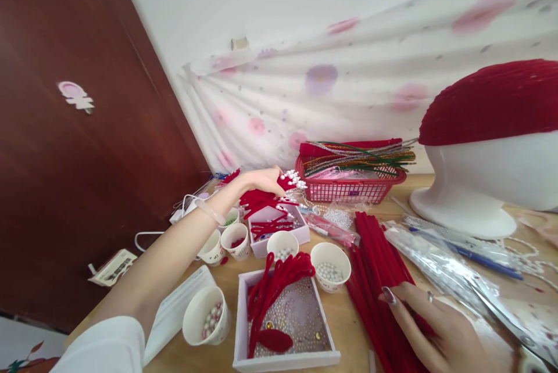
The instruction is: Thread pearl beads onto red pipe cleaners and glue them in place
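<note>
My left hand reaches across to the back of the table. Its thumb and fingers close around sprays of white pearl beads, partly hiding them. Red chenille stems lie under that hand, over a pale box. Over a long bundle of red chenille stems on the right, my right hand has thumb and index fingertip together. Whatever that pinch holds is not clear. Looped red stems and a red oval piece lie in the front white box among small beads.
Paper cups of beads stand around the boxes. Behind are a red basket of glittery stems and a white mannequin head in a red cap. Scissors, a blue pen and plastic bags lie right.
</note>
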The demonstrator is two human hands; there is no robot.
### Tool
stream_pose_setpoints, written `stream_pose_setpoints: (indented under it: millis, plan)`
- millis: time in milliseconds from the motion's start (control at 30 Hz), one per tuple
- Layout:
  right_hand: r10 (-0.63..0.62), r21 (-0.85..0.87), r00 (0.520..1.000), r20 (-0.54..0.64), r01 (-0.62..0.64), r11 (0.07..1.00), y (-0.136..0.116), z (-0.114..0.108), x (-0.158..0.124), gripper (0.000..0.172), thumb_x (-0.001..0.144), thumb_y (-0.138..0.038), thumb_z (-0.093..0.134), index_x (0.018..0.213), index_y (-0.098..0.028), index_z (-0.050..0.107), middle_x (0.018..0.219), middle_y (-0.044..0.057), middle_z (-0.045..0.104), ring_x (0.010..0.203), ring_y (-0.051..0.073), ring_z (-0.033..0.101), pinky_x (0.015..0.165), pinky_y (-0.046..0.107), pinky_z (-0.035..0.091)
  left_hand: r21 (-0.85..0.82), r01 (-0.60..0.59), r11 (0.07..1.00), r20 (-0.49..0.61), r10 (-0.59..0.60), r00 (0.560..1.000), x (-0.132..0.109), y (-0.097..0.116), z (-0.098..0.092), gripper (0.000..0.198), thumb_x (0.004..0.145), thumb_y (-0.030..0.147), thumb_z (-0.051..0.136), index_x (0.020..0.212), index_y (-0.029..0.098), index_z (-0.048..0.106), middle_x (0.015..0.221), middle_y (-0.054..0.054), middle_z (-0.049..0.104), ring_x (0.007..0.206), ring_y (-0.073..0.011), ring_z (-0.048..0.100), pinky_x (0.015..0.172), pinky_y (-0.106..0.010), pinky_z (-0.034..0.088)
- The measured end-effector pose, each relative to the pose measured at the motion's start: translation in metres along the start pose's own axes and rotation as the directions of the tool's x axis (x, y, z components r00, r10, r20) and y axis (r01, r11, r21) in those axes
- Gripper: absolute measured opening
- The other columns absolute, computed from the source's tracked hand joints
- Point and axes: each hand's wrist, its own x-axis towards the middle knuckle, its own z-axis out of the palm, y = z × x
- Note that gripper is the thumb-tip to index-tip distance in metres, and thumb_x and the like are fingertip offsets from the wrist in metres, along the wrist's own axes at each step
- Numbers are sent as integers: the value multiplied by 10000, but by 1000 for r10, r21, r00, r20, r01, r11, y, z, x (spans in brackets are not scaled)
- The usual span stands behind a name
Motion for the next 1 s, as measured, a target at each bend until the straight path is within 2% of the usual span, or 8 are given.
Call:
stream_pose_setpoints:
  millis: [133, 267, 367, 433, 567, 767, 900, 1000]
  plan:
    - [50, 18, 995, -85, -49, 999, -2, -3, -3, 146, 996, -233, 496, 892, -305, 568, 679, -27, 715, 550, 162, 730, 484, 206, 544, -246, -103, 964, -83, 85, 993, -8, 10, -9, 335, 968, 330, 654, 1259, 168, 623, 1251, -98, 661, 1035, -246, 683, 863, -446, 600]
    - [347, 239, 926, -148, -307, 921, -12, -8, 5, 254, 1014, -345, 520, 796, -279, 634, 631, -28, 677, 510, 155, 652, 487, 221, 516, -470, -236, 851, -203, 155, 967, -13, 32, -2, 317, 972, 336, 648, 1236, 162, 626, 1196, -91, 675, 972, -222, 691, 818, -416, 606]
    - [557, 545, 829, 58, -494, 678, -26, -11, 35, 276, 970, -502, 600, 901, -258, 711, 829, 26, 748, 744, 201, 701, 695, 266, 575, -594, -310, 742, -261, 186, 947, -20, 55, 21, 260, 981, 350, 631, 1145, 149, 646, 1057, -62, 691, 836, -179, 684, 723, -354, 600]
    - [611, 776, 758, 228, -520, 356, -32, -10, 60, 367, 845, -537, 768, 1069, -251, 710, 1170, 84, 746, 1117, 270, 681, 978, 363, 540, -658, -336, 674, -270, 206, 941, -29, 72, 46, 192, 969, 308, 636, 1073, 146, 635, 931, -27, 678, 726, -148, 657, 655, -311, 579]
    - [501, 860, 804, 319, -468, 204, -33, 2, 94, 547, 795, -571, 789, 1193, -207, 699, 1270, 133, 732, 1220, 344, 662, 1032, 509, 530, -747, -386, 541, -291, 256, 922, -54, 97, 99, 437, 766, 67, 658, 1146, 202, 491, 933, 15, 673, 799, -145, 690, 770, -295, 577]
    - [449, 877, 852, 269, -410, 252, -26, 2, 89, 581, 716, -398, 889, 1229, -203, 696, 1282, 114, 739, 1234, 361, 659, 1071, 545, 501, -734, -457, 503, -237, 440, 866, -69, 104, 126, 675, 782, 230, 718, 1349, 213, 352, 1398, -132, 615, 1303, -283, 595, 1101, -453, 465]
    - [422, 859, 866, 269, -414, 301, -23, -10, 89, 618, 636, -265, 929, 1210, -200, 710, 1202, 81, 773, 1240, 360, 651, 1075, 537, 501, -603, -521, 604, -205, 514, 833, -70, 95, 125, 676, 869, 333, 677, 1454, 192, 368, 1628, -153, 373, 1567, -307, 200, 1281, -485, 109]
    - [395, 846, 878, 269, -412, 340, -22, -14, 90, 536, 653, -294, 917, 1143, -196, 723, 1102, 54, 794, 1112, 332, 713, 1008, 510, 548, -493, -562, 664, -183, 553, 813, -76, 91, 126, 612, 925, 373, 606, 1471, 176, 412, 1701, -142, 226, 1593, -279, 64, 1281, -452, -41]
